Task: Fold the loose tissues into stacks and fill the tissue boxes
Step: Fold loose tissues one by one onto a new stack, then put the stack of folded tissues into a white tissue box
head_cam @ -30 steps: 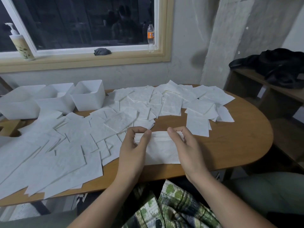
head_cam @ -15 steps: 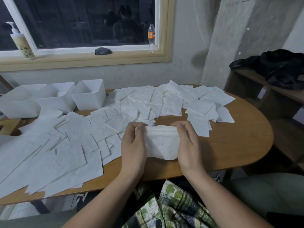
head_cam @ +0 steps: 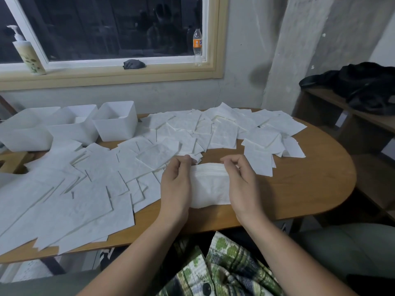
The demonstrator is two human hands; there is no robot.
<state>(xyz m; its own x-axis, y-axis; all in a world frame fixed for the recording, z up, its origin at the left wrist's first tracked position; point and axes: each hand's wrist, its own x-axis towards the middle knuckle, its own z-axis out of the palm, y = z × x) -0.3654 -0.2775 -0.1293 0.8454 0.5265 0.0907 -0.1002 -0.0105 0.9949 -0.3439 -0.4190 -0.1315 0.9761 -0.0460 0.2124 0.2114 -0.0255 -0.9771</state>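
Tissue stack [head_cam: 210, 189] still between left hand [head_cam: 176, 185] and right hand [head_cam: 243, 184]; right fingertips [head_cam: 227, 161] higher

A lived-in home room. Wooden table [head_cam: 310, 189] beneath a window sill holding pump bottle [head_cam: 27, 54] and drink bottle [head_cam: 197, 47]. Clothing [head_cam: 363, 86] heaped on a shelf.
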